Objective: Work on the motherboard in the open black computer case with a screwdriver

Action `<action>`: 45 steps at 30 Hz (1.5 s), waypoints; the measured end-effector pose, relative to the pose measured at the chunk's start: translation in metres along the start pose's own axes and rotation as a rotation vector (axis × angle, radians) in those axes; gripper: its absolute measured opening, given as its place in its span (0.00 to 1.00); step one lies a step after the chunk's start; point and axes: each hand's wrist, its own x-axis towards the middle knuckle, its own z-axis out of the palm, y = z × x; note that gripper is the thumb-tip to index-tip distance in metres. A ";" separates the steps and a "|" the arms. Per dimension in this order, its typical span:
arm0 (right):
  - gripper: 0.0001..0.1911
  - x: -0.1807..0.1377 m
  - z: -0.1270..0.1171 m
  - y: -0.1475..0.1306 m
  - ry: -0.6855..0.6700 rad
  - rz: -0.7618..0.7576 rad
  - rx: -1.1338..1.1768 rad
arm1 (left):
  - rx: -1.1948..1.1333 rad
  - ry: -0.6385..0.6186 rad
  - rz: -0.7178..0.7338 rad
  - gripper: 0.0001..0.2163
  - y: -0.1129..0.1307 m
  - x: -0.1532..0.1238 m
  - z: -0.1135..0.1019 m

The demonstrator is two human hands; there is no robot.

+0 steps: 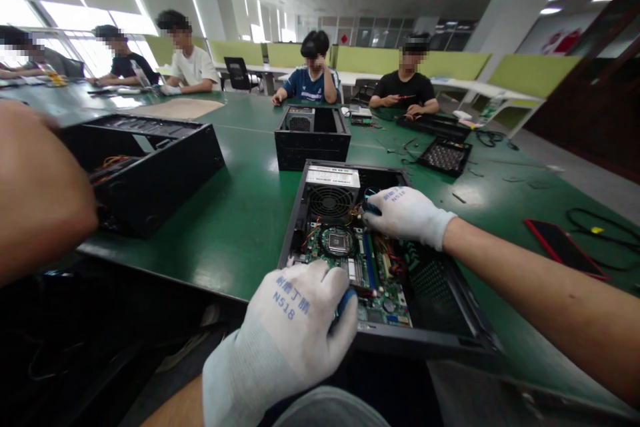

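An open black computer case [475,340] lies on its side in front of me, its green motherboard [320,240] facing up. A round black ring surrounds the processor socket [337,240], and the power supply [330,197] with its fan grille sits at the far left inside. Gloved in white with blue fingertips, my left hand [293,320] is at the case's near edge, fingers curled over the board; what they grip is hidden. My right hand [410,213], gloved alike, reaches in beside the power supply, fingers closed among the thin cables; I cannot make out what they hold.
Another black case [165,180] stands at the left, and a smaller one [313,147] beyond mine. A black panel [445,155], cables and a red-edged black panel [565,247] lie at the right. Several people sit around the green table [240,233]; someone's arm [40,193] crosses the left edge.
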 end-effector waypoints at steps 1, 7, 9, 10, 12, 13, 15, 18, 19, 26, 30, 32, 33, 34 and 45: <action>0.23 0.004 0.001 0.001 -0.006 0.016 0.000 | -0.002 -0.001 -0.004 0.07 0.000 0.000 0.000; 0.26 0.024 0.008 0.013 -0.048 0.073 -0.016 | 0.000 0.007 -0.005 0.06 0.002 0.001 0.000; 0.26 0.031 0.010 0.015 -0.058 0.090 -0.027 | -0.002 -0.010 -0.016 0.06 0.002 0.001 -0.001; 0.26 0.034 0.010 0.016 -0.065 0.095 -0.031 | -0.004 -0.016 -0.019 0.06 0.002 0.001 -0.001; 0.25 0.040 0.011 0.015 -0.078 0.101 -0.035 | -0.008 -0.017 -0.020 0.06 0.001 0.001 -0.001; 0.25 0.042 0.012 0.014 -0.085 0.103 -0.036 | -0.010 -0.017 -0.018 0.05 0.001 0.001 -0.001; 0.24 0.044 0.013 0.012 -0.097 0.102 -0.037 | -0.012 -0.017 -0.015 0.05 0.001 0.001 -0.001; 0.26 0.042 0.015 0.011 -0.110 0.082 -0.036 | -0.003 -0.018 -0.020 0.05 0.001 0.001 -0.001; 0.26 0.040 0.016 0.011 -0.114 0.069 -0.036 | 0.000 -0.016 -0.021 0.05 0.001 0.001 -0.001; 0.25 0.027 0.014 0.008 -0.137 -0.029 -0.067 | -0.014 0.005 -0.010 0.06 0.001 -0.001 -0.001; 0.21 0.029 0.012 0.005 -0.159 -0.045 -0.095 | -0.010 -0.012 -0.013 0.06 0.002 -0.001 0.000; 0.22 0.030 0.011 0.005 -0.160 -0.048 -0.109 | -0.006 -0.018 -0.013 0.06 0.001 0.000 0.000; 0.22 0.029 0.011 0.005 -0.158 -0.050 -0.115 | -0.002 -0.017 -0.013 0.06 0.001 0.000 0.000; 0.22 0.028 0.011 0.006 -0.151 -0.052 -0.124 | 0.001 -0.014 -0.014 0.06 0.001 0.001 -0.001; 0.24 -0.014 0.010 0.012 0.148 -0.014 0.005 | -0.009 -0.058 -0.064 0.08 0.002 0.003 -0.001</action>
